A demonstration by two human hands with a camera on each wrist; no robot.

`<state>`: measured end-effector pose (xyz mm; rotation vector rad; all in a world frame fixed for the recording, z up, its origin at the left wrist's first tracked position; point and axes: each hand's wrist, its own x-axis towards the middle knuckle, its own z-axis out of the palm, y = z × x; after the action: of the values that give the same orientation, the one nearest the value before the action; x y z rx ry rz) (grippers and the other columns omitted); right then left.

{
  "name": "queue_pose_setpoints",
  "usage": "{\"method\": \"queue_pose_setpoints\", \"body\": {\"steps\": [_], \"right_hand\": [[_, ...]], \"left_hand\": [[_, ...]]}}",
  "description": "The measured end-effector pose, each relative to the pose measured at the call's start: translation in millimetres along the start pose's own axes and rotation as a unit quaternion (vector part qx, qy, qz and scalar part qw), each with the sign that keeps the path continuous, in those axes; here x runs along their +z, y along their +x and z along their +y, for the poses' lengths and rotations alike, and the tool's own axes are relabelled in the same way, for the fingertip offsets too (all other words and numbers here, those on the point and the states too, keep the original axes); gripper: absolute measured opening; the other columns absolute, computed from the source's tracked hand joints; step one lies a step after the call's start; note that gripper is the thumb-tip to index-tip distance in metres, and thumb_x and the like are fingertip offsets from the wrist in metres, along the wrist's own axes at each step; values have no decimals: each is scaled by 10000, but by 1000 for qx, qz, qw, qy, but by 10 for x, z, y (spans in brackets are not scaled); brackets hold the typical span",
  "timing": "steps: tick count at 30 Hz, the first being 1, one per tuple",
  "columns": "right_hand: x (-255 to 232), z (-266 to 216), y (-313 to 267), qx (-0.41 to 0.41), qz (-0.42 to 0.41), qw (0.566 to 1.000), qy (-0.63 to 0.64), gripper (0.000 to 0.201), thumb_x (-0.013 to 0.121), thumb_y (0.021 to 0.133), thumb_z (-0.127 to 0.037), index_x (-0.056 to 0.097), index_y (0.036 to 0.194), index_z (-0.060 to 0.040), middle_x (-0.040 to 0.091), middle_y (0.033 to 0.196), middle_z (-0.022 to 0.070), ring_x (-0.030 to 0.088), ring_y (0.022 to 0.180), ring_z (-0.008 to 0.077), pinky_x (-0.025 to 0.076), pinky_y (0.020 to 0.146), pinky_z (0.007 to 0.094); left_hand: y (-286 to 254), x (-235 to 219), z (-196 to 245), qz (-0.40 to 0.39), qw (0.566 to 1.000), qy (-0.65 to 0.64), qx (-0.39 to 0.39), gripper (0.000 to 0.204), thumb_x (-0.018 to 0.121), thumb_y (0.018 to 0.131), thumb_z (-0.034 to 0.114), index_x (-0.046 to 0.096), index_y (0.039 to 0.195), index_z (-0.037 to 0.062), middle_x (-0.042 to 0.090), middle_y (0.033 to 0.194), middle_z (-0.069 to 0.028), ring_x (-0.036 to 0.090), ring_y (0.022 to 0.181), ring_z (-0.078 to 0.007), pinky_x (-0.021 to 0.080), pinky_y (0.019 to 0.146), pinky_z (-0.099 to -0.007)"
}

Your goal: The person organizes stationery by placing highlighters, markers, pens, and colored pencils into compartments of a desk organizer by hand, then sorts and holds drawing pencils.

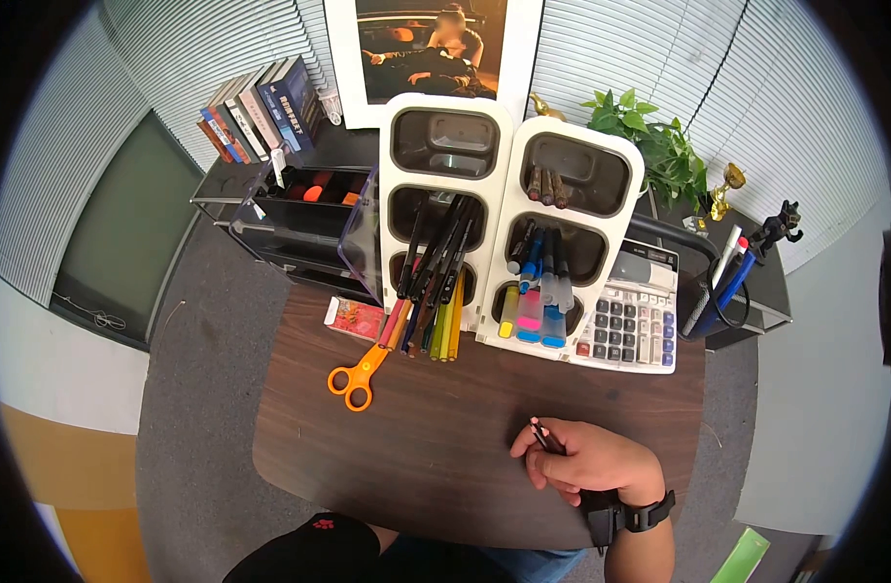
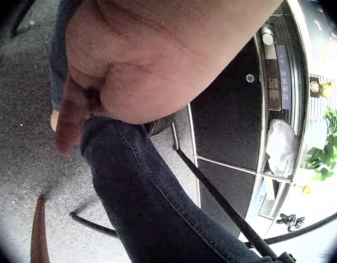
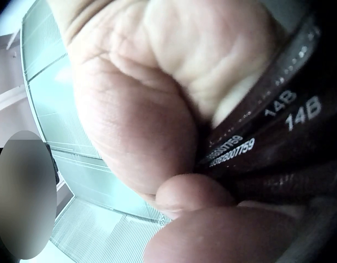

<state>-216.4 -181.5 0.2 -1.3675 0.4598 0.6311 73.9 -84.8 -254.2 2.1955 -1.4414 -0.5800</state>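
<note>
My right hand (image 1: pixel 586 455) is above the right front of the wooden table (image 1: pixel 397 457), gripping dark pencils (image 1: pixel 545 439). Close up in the right wrist view, the pencils (image 3: pixel 289 118) are dark brown and carry "14B" in white print, with fingers and thumb curled round them. Behind that hand stand two white pen organizers (image 1: pixel 499 228) side by side. Three brown pencils (image 1: pixel 547 187) stand in the right one's top compartment. My left hand (image 2: pixel 119 71) hangs off the table beside a jeans-clad leg (image 2: pixel 141 181), fingers loosely curled around nothing.
Black pens (image 1: pixel 443 243), coloured pencils (image 1: pixel 448 325), blue pens (image 1: pixel 542 262) and highlighters (image 1: pixel 530 325) fill other compartments. Orange scissors (image 1: pixel 358 379) lie front left, near a red-and-white box (image 1: pixel 355 318). A calculator (image 1: pixel 630 325) and a mesh pen cup (image 1: pixel 703 306) stand right.
</note>
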Motion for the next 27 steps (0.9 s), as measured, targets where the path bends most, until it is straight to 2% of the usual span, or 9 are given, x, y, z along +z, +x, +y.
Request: {"method": "queue_pose_setpoints", "body": {"steps": [27], "right_hand": [[-17, -5, 5, 4, -10, 1000, -7, 303, 431, 914, -24, 509, 1200, 33, 608, 827, 51, 532, 509, 89, 454, 483, 238]], "left_hand": [[-139, 224, 39, -18, 999, -20, 19, 359, 530, 934, 99, 559, 1289, 63, 627, 1199, -190, 635, 1008, -346, 513, 817, -412]]}}
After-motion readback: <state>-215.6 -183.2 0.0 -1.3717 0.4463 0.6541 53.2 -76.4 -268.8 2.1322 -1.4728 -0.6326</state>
